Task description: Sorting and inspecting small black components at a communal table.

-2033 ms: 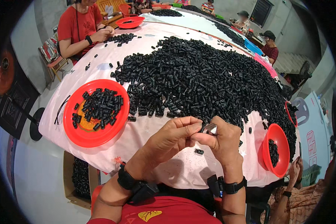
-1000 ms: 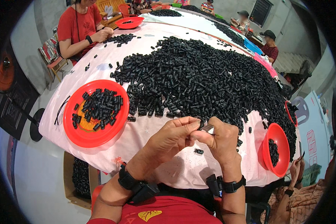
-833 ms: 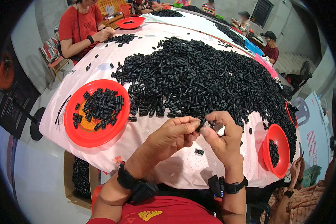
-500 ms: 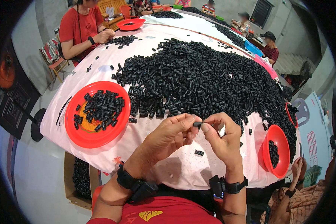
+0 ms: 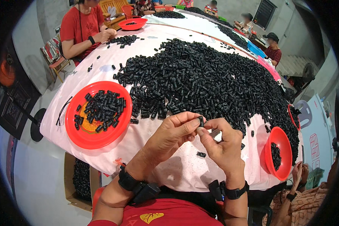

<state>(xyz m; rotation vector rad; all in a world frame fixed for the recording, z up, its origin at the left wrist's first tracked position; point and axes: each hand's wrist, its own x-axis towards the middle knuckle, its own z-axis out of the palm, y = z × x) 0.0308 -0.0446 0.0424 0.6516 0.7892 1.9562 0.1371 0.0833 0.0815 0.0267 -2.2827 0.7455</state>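
1. Stretching away from the hands is a long table draped in a pale pink cloth (image 5: pixel 139 139), and a broad heap of small black plastic pieces (image 5: pixel 207 79) is lying on it just beyond the fingertips.
2. The left hand (image 5: pixel 173 135) is reaching in from the lower left, its thumb and forefinger closing narrowly on a small black cylindrical plastic piece (image 5: pixel 200 121).
3. The right hand (image 5: pixel 224 145) is meeting it from the right, its fingertips touching the same piece, so the piece is sitting pinched between the two hands above the cloth.
4. A small pale flat object (image 5: pixel 215 134) is showing against the right hand's fingers; what it is cannot be told.
5. One loose black piece (image 5: pixel 201 154) is lying on the cloth just below the hands, near the table's edge.
6. To the left of the left hand a round red plastic plate (image 5: pixel 98 115) is holding a small mound of the black pieces.
7. To the right of the right hand a red plastic bowl (image 5: pixel 278 152) is holding a few more pieces.
8. Both wrists are wearing black bands.
9. Well beyond the hands, at the far left of the table, a person in a red shirt (image 5: pixel 83 28) is sitting with both hands at a smaller scatter of pieces.
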